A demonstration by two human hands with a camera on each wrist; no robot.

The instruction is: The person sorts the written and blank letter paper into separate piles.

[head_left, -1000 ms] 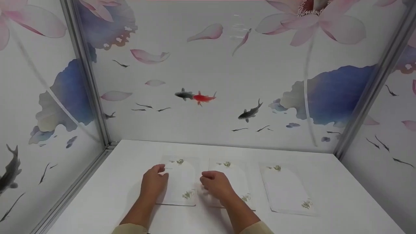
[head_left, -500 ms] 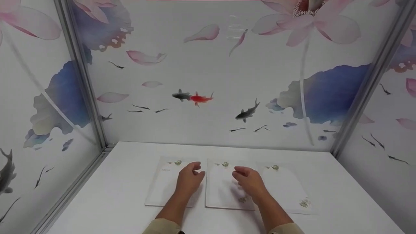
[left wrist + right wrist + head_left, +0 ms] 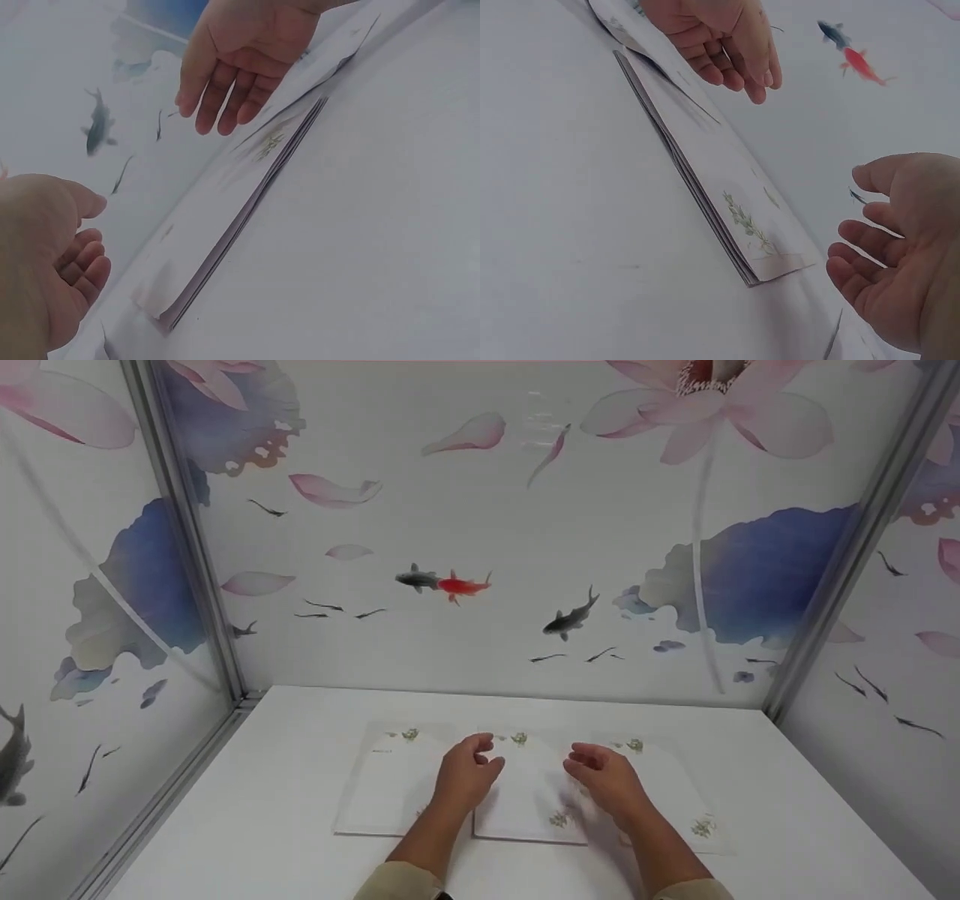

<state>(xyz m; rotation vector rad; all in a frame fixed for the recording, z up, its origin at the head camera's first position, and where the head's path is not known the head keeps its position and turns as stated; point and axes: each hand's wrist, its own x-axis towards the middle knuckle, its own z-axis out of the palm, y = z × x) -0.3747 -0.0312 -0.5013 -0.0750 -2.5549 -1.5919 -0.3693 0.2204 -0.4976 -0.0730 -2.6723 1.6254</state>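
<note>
Three paper stacks with a green plant print lie side by side on a white table. Over the gap between the left stack (image 3: 379, 795) and the middle stack (image 3: 525, 791) is my left hand (image 3: 469, 776), fingers loosely bent and holding nothing. My right hand (image 3: 609, 784) hovers between the middle stack and the right stack (image 3: 664, 787), equally relaxed. Both palms face each other across the middle stack. In the right wrist view, the layered edge of the middle stack (image 3: 697, 165) shows several sheets. The left stack bears a short line of small print near its top.
The white table (image 3: 247, 810) is enclosed by a back panel (image 3: 480, 660) and side panels printed with lotus flowers, fish and petals. Metal posts (image 3: 180, 532) stand at the corners.
Both hands have moved right, from the left stack to either side of the middle stack. The left stack, earlier beside my left hand, now lies slightly farther left. The other stacks look unmoved.
</note>
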